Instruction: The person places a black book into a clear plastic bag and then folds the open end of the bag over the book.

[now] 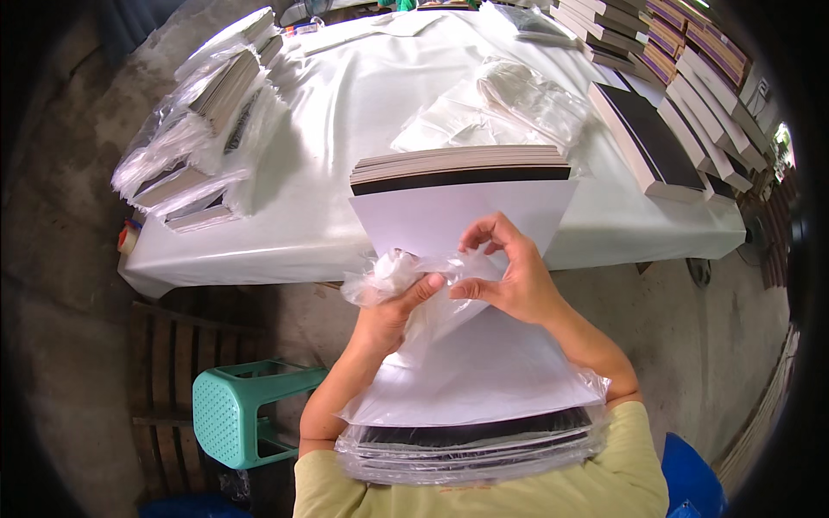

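Note:
My left hand is closed around a crumpled clear plastic bag, with the thumb on top. My right hand is close beside it, thumb and forefinger apart, fingertips at the bag's loose film. Behind my hands, at the table's near edge, stands a stack of pale boards with a black one and a white sheet at its front. Against my body, between my forearms, is another stack of boards covered in clear plastic, with a white face towards the hands. The hands partly hide the white sheets.
A white-covered table spreads ahead. Plastic-wrapped bundles are piled at its left, flat plastic bags lie in the middle, and black-faced board stacks line the right. A green stool and wooden pallet are at lower left.

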The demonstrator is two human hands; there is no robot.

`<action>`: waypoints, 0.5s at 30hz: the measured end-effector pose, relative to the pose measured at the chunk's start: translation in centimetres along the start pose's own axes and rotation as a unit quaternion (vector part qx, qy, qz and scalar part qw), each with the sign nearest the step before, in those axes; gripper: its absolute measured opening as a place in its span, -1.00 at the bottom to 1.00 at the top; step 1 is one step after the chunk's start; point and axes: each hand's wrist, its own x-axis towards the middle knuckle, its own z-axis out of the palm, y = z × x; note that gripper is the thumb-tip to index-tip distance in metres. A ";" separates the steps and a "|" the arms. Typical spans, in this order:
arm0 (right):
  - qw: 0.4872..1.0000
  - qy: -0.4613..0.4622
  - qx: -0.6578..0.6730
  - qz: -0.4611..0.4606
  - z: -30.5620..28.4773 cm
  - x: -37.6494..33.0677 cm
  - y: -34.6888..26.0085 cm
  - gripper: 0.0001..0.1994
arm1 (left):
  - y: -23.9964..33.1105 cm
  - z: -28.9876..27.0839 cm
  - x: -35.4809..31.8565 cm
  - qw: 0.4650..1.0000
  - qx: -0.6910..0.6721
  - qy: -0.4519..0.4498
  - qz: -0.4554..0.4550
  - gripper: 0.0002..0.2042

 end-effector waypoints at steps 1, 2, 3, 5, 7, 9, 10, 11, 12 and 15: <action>1.000 0.004 0.024 0.004 0.0 0.2 -0.3 -0.90 | -0.1 -0.1 0.1 0.999 0.031 -0.012 0.008 -0.63; 0.999 0.008 0.049 0.009 -0.1 0.3 -0.5 -0.89 | -0.1 0.2 0.0 0.999 0.034 -0.014 0.007 -0.61; 1.000 -0.008 -0.004 -0.004 -0.3 0.3 -0.4 -0.86 | -0.1 0.5 0.0 0.999 0.037 -0.016 0.006 -0.58; 0.993 -0.040 -0.109 -0.031 -0.9 0.2 -0.2 -0.76 | 0.4 0.9 -0.2 0.999 0.013 -0.040 -0.022 -0.54; 0.987 -0.033 -0.153 -0.040 -0.4 -0.1 -0.4 -0.63 | 1.2 1.3 -0.3 0.992 -0.045 -0.085 -0.078 -0.51; 0.986 -0.005 -0.154 -0.056 -0.1 -0.3 -0.3 -0.55 | 0.4 1.0 -0.2 0.997 -0.030 -0.001 -0.073 -0.58; 0.989 0.019 -0.133 -0.068 0.0 -0.3 0.1 -0.52 | 0.0 0.8 -0.1 0.996 -0.023 0.042 -0.071 -0.61; 0.990 0.043 -0.112 -0.079 0.1 -0.3 0.3 -0.49 | -0.1 0.6 0.0 0.997 -0.074 0.032 -0.015 -0.66; 0.998 0.043 -0.033 -0.024 -0.3 -0.3 0.4 -0.51 | -0.1 0.1 0.3 0.991 -0.125 0.022 0.042 -0.70; 0.988 0.038 0.128 0.082 -2.6 -0.8 1.6 -0.55 | -0.6 -4.2 0.9 0.951 -0.222 0.056 0.208 -0.73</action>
